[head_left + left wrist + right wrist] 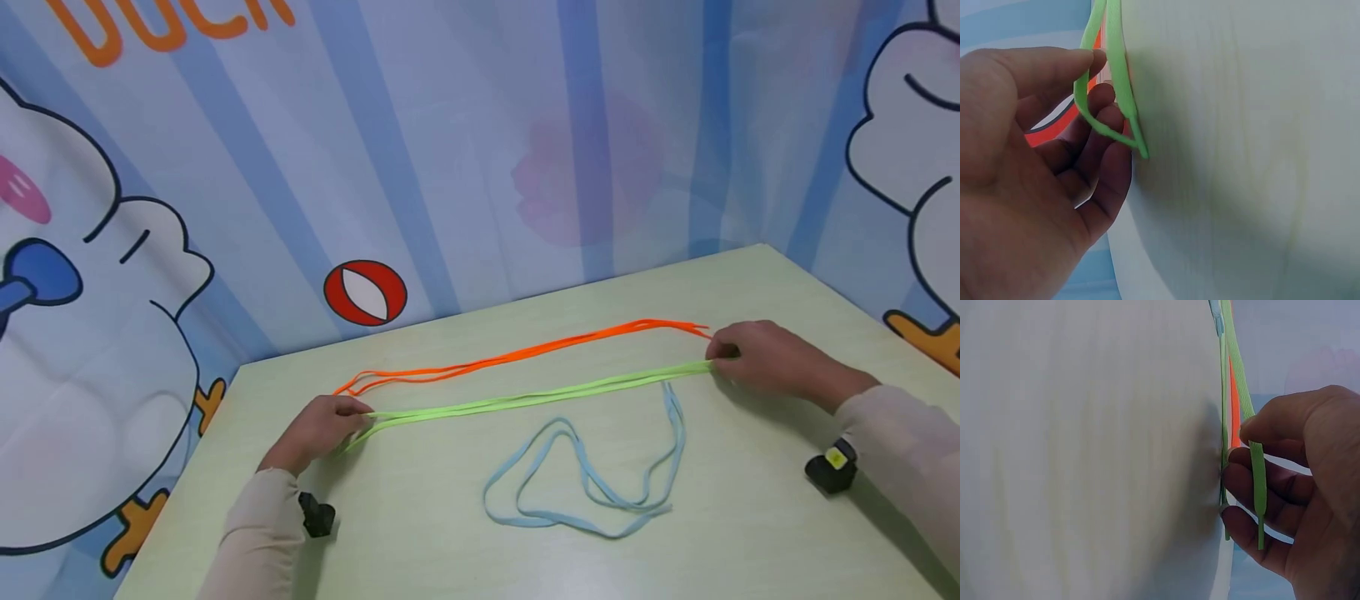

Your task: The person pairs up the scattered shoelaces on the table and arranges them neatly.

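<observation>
A bright green shoelace (540, 398), laid double, stretches nearly straight between the two hands. My left hand (318, 429) pinches its left part; in the left wrist view a bend of the green lace (1124, 81) and a narrow tip hang past the fingers. At the other side my right hand (772, 360) holds the lace between thumb and fingertips, and a loose tipped end (1259, 481) dangles below the thumb in the right wrist view. Just behind lies an orange shoelace (517, 354), also doubled, running roughly alongside the green one. Nearer the front, a light blue shoelace (588, 479) lies in loose curves.
The pale table (420, 533) carries all the laces. Behind it rises a blue striped backdrop (480, 167) with cartoon ducks and a red ball print. A small black device sits at the left wrist (317, 515) and another at the right wrist (831, 469).
</observation>
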A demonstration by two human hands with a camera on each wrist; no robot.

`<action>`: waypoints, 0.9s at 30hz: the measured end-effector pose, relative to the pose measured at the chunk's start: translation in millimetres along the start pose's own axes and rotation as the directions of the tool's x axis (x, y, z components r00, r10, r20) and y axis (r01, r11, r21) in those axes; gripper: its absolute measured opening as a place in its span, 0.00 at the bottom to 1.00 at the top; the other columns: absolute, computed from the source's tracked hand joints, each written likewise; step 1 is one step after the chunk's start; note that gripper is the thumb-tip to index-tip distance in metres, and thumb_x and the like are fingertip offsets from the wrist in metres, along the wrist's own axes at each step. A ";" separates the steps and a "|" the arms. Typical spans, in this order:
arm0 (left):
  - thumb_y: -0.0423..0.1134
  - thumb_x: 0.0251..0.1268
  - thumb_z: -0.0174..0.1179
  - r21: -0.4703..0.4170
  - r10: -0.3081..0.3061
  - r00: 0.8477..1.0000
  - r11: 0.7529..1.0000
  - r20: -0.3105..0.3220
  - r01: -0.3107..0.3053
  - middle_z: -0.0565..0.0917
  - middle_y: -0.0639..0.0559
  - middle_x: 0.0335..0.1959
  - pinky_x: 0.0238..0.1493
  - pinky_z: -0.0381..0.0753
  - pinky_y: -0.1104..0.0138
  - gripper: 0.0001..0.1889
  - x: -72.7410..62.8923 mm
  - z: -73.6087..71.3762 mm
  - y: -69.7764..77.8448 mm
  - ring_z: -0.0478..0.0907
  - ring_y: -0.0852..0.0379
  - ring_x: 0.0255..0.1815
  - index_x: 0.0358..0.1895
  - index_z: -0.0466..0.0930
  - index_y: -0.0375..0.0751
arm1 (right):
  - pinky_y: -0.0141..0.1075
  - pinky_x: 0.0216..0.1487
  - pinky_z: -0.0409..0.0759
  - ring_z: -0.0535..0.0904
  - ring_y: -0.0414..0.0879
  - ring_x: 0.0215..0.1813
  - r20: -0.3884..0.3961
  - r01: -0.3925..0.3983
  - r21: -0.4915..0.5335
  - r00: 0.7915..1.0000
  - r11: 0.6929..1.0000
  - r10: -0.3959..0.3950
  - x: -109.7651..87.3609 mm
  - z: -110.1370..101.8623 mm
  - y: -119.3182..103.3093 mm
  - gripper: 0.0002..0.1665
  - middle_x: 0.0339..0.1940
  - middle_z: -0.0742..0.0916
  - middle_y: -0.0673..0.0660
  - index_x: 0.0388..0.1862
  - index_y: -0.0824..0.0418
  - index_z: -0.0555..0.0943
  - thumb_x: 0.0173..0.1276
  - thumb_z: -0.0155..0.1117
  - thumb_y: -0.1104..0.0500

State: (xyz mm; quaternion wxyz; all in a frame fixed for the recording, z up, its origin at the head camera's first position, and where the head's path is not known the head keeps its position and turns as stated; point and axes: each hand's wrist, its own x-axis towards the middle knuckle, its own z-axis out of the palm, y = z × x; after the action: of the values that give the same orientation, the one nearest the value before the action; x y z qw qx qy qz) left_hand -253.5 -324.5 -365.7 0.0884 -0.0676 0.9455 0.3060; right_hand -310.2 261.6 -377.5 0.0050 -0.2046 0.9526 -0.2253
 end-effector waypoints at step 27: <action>0.38 0.70 0.60 0.028 0.067 0.995 0.997 0.068 -0.069 0.81 0.47 0.50 0.47 0.77 0.56 0.14 -19.6 -7.7 -6.2 0.74 0.50 0.46 0.55 0.83 0.39 | 0.42 0.35 0.74 0.73 0.45 0.33 0.053 0.017 -0.080 0.999 0.997 -0.013 -1.1 -2.5 -6.3 0.04 0.33 0.83 0.49 0.35 0.59 0.85 0.66 0.64 0.63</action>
State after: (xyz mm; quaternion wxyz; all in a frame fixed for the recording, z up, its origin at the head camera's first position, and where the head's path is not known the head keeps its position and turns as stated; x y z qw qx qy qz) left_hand -234.3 -332.5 -359.1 0.1105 -0.0239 0.9484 0.2963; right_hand -307.1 258.0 -372.6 0.0202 -0.2175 0.9588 -0.1815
